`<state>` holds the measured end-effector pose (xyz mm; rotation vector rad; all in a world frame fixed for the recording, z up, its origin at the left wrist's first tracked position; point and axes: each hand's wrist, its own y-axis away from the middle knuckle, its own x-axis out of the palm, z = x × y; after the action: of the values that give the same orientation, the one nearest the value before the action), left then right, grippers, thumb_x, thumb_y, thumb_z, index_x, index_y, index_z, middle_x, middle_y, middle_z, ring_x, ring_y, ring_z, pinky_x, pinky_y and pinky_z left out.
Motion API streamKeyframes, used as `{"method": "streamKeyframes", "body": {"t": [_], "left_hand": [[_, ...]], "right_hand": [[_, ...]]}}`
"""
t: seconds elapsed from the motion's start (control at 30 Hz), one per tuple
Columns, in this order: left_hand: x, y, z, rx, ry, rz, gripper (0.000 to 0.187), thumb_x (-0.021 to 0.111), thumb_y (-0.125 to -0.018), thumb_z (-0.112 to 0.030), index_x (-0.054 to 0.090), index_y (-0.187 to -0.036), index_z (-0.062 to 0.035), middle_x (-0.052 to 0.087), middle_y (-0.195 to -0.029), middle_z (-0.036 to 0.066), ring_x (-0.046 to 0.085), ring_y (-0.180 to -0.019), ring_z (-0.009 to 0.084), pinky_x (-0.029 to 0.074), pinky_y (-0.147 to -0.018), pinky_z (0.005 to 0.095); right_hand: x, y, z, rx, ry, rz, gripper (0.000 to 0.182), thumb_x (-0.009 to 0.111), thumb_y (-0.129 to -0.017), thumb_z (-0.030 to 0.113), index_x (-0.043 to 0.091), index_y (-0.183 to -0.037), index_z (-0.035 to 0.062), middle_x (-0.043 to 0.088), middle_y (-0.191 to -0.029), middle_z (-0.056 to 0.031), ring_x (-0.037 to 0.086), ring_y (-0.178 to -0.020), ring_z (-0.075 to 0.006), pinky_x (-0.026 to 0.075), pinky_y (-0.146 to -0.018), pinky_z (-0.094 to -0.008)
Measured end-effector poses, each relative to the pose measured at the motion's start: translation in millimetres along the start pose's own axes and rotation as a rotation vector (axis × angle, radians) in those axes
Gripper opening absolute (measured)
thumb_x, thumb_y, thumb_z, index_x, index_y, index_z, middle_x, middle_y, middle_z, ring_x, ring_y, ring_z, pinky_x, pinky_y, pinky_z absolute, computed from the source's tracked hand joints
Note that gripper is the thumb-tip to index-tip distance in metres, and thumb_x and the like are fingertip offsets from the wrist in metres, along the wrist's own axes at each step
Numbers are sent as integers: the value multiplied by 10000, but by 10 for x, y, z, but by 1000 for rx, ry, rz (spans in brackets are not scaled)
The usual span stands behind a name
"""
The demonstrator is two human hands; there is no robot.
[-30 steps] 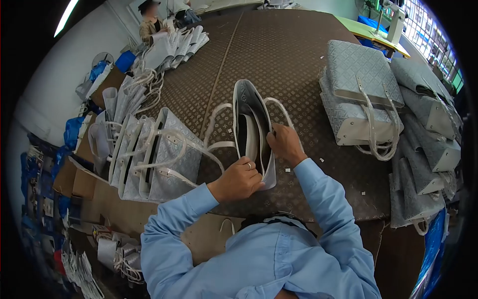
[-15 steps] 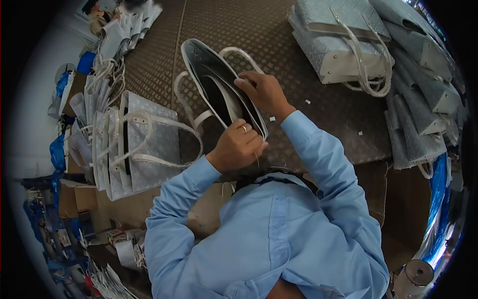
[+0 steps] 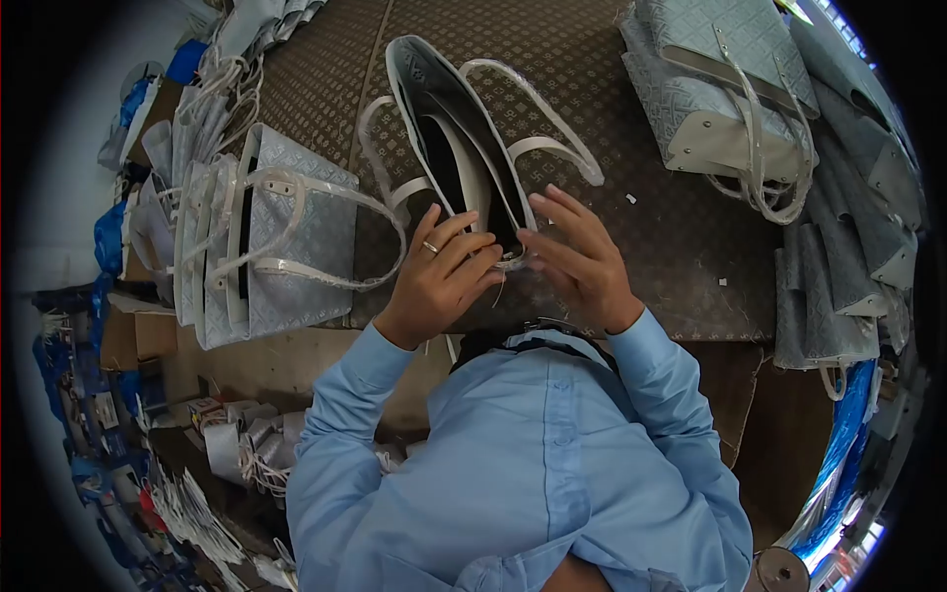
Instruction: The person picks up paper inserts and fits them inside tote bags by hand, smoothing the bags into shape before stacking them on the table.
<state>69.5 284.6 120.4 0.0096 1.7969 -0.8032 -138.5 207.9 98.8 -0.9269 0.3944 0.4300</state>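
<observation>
An upright grey handbag (image 3: 422, 74) stands open-topped on the table in front of me, its dark inside and a pale inner divider showing. Its two whitish handles (image 3: 543, 104) droop to either side. At the bag's near left edge is my left hand (image 3: 444, 271), a ring on one finger and its fingers spread. My right hand (image 3: 582, 257) is at the near right edge, fingers apart, with the fingertips close to the rim. Whether the fingertips press on the bag is hard to tell. A loose thread hangs from the near end.
Several grey handbags (image 3: 306, 217) with pale handles stand at the left. More finished bags (image 3: 720, 118) are stacked at the far right, beside grey bag pieces (image 3: 829, 276) hanging over the edge. Small white scraps lie on the patterned table (image 3: 681, 257). A cardboard box (image 3: 148, 331) is at lower left.
Both hands have opened from their grip on the rim. My right hand has come down the right side towards the near end. The view has shifted, and the bag's right handle has dropped outward.
</observation>
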Motion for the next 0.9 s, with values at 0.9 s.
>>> {"method": "streamKeyframes", "body": {"t": [0.9], "left_hand": [[356, -366, -293, -1, 51, -23, 241, 671, -831, -248, 618, -713, -45, 590, -676, 76, 596, -773, 236, 418, -953, 479]], "right_hand": [[123, 338, -336, 426, -513, 26, 375, 601, -856, -2, 574, -1230, 15, 574, -1247, -164, 600, -1068, -243, 502, -846, -317]]}}
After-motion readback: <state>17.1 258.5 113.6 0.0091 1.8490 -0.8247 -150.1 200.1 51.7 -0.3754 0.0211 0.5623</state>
